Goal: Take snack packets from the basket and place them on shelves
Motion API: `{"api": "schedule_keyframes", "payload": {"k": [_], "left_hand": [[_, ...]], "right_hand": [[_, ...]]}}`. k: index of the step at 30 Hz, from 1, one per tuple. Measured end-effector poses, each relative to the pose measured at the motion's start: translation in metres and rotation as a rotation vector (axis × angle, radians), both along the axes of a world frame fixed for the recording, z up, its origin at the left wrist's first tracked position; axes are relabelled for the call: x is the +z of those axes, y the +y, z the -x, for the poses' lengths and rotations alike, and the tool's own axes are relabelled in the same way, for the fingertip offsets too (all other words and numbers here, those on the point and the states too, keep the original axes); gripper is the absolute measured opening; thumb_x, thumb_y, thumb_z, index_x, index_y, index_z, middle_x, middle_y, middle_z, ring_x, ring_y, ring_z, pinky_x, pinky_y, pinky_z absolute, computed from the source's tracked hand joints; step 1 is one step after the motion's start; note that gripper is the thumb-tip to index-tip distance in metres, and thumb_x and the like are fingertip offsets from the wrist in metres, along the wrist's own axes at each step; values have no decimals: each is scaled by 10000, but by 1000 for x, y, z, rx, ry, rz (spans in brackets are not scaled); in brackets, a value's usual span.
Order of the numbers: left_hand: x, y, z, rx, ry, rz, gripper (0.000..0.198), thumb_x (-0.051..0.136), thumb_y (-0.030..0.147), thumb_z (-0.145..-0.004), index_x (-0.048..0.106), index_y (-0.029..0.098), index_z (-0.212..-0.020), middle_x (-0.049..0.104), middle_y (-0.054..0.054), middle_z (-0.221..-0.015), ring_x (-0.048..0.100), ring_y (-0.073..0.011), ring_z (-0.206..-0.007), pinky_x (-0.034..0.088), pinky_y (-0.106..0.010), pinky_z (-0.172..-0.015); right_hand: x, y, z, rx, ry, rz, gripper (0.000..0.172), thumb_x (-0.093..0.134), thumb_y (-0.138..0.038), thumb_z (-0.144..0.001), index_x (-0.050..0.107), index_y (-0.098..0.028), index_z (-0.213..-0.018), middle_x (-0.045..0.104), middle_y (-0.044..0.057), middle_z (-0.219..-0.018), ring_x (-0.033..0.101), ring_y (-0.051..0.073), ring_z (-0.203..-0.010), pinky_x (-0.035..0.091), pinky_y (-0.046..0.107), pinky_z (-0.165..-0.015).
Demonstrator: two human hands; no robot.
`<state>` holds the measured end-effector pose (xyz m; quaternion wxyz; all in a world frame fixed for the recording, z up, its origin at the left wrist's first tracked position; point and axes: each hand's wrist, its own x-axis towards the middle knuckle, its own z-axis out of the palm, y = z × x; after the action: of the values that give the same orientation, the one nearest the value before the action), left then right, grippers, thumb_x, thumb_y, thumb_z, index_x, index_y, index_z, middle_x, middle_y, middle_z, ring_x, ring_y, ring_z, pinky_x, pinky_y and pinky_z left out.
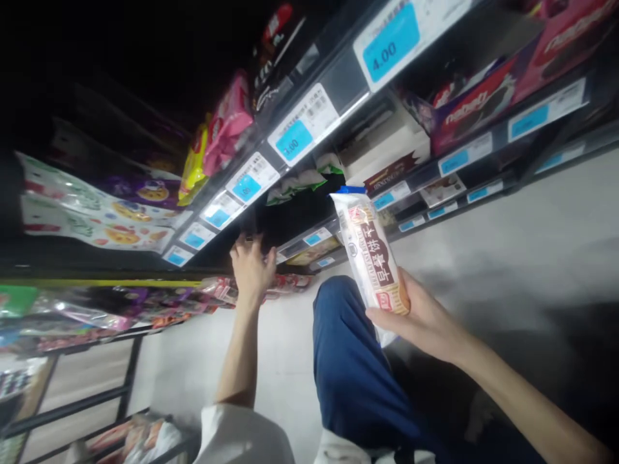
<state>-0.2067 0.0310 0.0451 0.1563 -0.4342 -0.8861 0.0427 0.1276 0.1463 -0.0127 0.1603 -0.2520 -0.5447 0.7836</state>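
Reaching step, I judge: left hand [253, 269] at dark grey lower shelf [293, 248], can't tell fingers' [236, 253] closure; right hand [425, 323] grips oblong white-and-brown plastic packet [368, 254]. Next needs steady grip.

"What's unclear?"
"Whether my left hand [252, 267] holds anything; its far side is hidden."
"Cut off?"
"My right forearm [517, 393], at the bottom edge. My biscuit packet's [360, 245] finest print is unreadable."

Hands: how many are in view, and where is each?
2: the left hand is by the shelves, and the right hand holds a white pack. No other hand shows.
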Motion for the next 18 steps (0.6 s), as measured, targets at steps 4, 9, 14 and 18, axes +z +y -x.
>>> {"api": "schedule_keyframes", "payload": {"k": [4,9,14,18], "left_hand": [[-1,1,48,236,-24,358,566,541,366,-934,515,115,-1441,357,-292,-1539,435,-455,-1356,392,-559,-1063],[-7,14,77,358,0,489,462,478,244,-927,597,88,-1345,533,-295,-1388,534,-425,-1259,416,-548,-1014],[-3,31,97,372,5,522,408,526,260,-889,664,91,-1234,697,-239,-1120,642,-390,-1101,473,-516,-946],[-2,49,116,291,22,504,418,461,236,-922,629,42,-1251,680,-247,-1158,627,-364,-1143,476,-500,-969]], "right_hand": [[-4,-1,-3,15,-33,-95,324,739,-342,-792,539,-217,-1015,670,27,-898,654,227,-812,543,371,-712],[-1,2,0,1,-45,-88,291,729,-340,-792,524,-227,-964,658,9,-849,636,213,-759,526,363,-673],[7,7,3,-19,-22,-41,286,718,-362,-795,535,-225,-967,652,11,-855,631,216,-768,529,362,-672],[8,6,9,-7,-47,-10,311,708,-382,-799,555,-221,-1016,654,15,-854,632,221,-769,537,362,-669]]}}
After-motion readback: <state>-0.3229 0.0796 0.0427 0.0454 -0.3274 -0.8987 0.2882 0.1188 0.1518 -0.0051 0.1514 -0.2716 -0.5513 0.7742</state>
